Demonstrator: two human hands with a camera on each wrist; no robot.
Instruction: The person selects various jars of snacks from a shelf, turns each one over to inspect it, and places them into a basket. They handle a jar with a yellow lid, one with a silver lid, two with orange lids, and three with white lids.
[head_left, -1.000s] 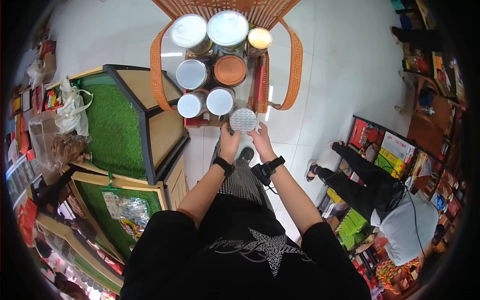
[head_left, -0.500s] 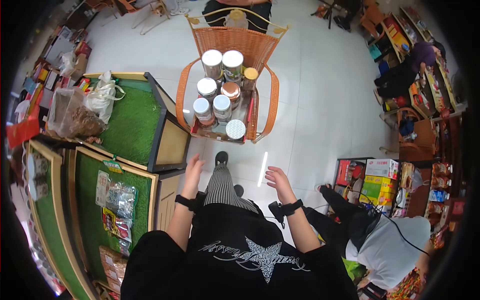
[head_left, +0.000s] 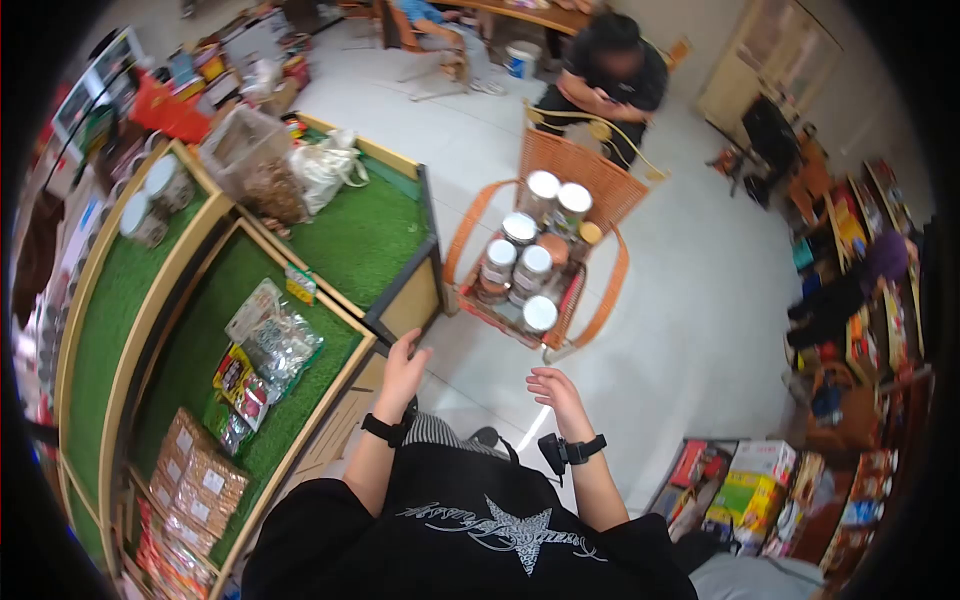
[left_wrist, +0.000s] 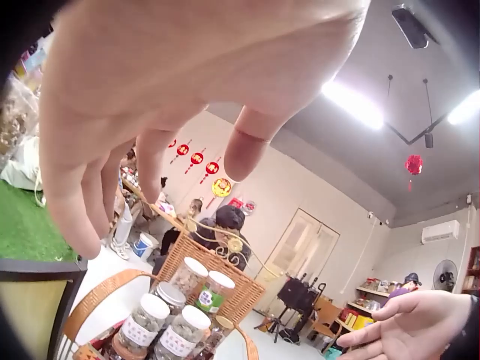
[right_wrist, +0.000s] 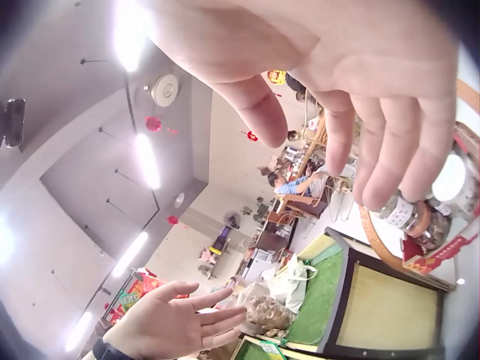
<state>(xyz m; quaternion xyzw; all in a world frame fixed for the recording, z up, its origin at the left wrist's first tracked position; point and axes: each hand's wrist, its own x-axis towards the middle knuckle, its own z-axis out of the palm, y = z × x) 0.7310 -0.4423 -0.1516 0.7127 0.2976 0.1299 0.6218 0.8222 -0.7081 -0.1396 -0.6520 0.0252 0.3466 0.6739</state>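
Both hands are held out in front of the body with nothing in them. My left hand [head_left: 402, 372] has its fingers loosely extended beside the green display stand [head_left: 345, 265]. Palm turned inward, my right hand [head_left: 560, 393] stays below the wicker chair [head_left: 600, 170], relaxed and apart from it. Several lidded jars stand in a red box [head_left: 490, 312] on the seat, including a front jar [head_left: 540, 316] with a pale lid and a brown-lidded jar [head_left: 552, 247]. The left wrist view shows white-lidded jars [left_wrist: 146, 319] beyond the fingers.
On the stand's green turf lie clear bags [head_left: 275, 330] and brown packs [head_left: 200, 480]. A white bag [head_left: 325, 175] and two jars [head_left: 168, 185] sit farther along. Behind the chair sits a person [head_left: 610, 80]. Stacked boxes [head_left: 745, 495] stand at lower right.
My hands have let go of the front jar, which stays in the box on the chair, and have drawn back toward my body. The head view has turned left toward the display stand.
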